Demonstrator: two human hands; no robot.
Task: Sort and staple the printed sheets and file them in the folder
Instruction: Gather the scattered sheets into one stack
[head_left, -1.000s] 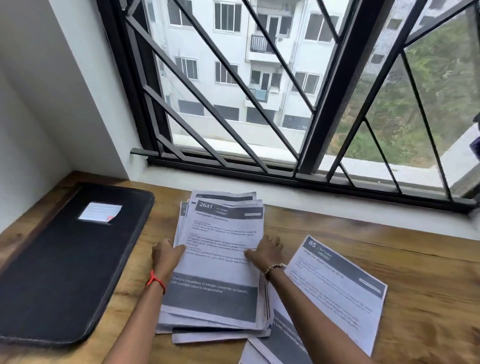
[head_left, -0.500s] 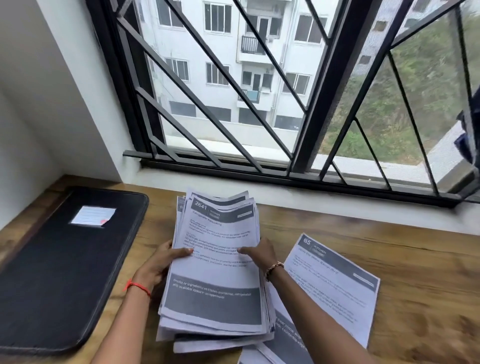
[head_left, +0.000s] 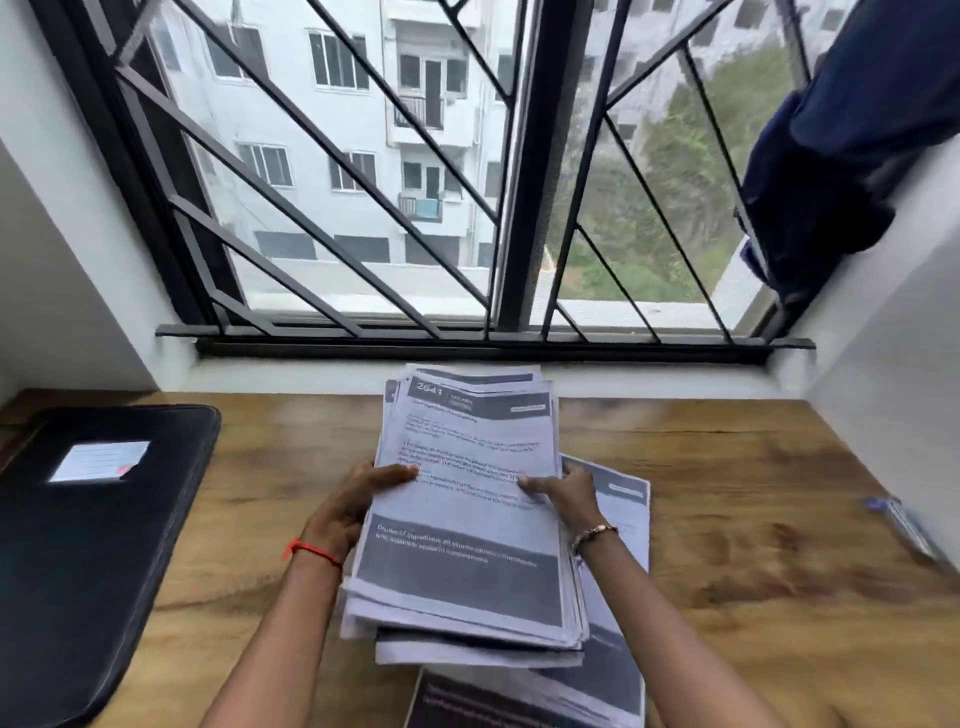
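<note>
Stack of printed sheets (head_left: 467, 519) held between both hands above the wooden table (head_left: 727, 519). Left hand (head_left: 348, 509) grips its left edge, thumb on the top page; right hand (head_left: 566, 499) grips its right edge, thumb likewise on top. Closed black folder (head_left: 93, 545) lies well apart, at left.
</note>
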